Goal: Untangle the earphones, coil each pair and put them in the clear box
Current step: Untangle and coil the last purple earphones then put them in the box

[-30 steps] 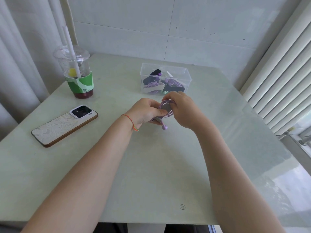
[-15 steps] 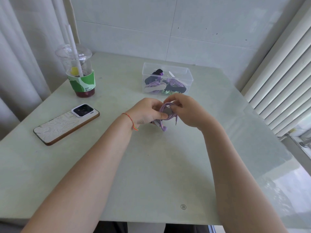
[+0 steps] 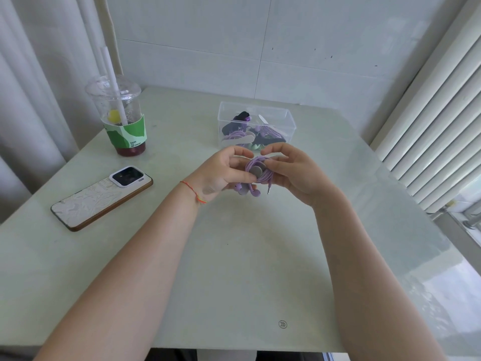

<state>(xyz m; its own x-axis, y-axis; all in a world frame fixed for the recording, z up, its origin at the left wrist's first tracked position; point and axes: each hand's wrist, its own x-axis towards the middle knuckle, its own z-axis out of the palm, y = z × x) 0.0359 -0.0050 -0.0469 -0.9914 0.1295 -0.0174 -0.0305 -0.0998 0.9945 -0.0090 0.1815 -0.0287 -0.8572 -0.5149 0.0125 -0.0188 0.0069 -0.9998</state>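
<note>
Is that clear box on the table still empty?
No, the clear box already holds several coiled earphones, purple and dark ones, while both hands hold another purple pair in front of it.

Purple earphones (image 3: pixel 261 170): coiled, buds and jack dangling below coil, held above worktop. Clear box (image 3: pixel 291 121): open-topped, behind coil, contains purple and black coiled pairs.

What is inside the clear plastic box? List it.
The clear plastic box holds coiled purple earphones, dark earphones and something green low down, partly covered by the hands.
</note>
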